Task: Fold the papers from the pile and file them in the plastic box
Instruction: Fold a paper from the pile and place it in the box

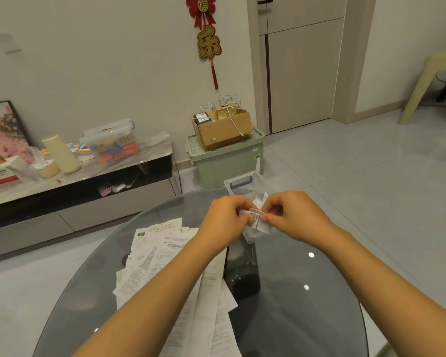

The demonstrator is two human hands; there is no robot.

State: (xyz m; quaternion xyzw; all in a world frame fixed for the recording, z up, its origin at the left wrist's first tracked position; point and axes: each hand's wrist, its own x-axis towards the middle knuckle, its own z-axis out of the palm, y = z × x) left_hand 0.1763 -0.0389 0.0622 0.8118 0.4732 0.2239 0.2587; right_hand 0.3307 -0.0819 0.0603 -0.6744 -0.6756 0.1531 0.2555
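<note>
A small folded white paper (255,216) with printed text is held above the clear plastic box (242,182). My left hand (227,217) pinches its left end and my right hand (291,215) pinches its right end. The box stands at the far edge of the round glass table (307,292), largely hidden behind my hands. A loose pile of printed papers (152,256) is spread on the table under my left forearm.
Beyond the table a green storage bin (227,161) carries a cardboard box (223,131). A low cabinet (75,181) with assorted containers runs along the left wall. A beige plastic chair (433,81) stands at the far right.
</note>
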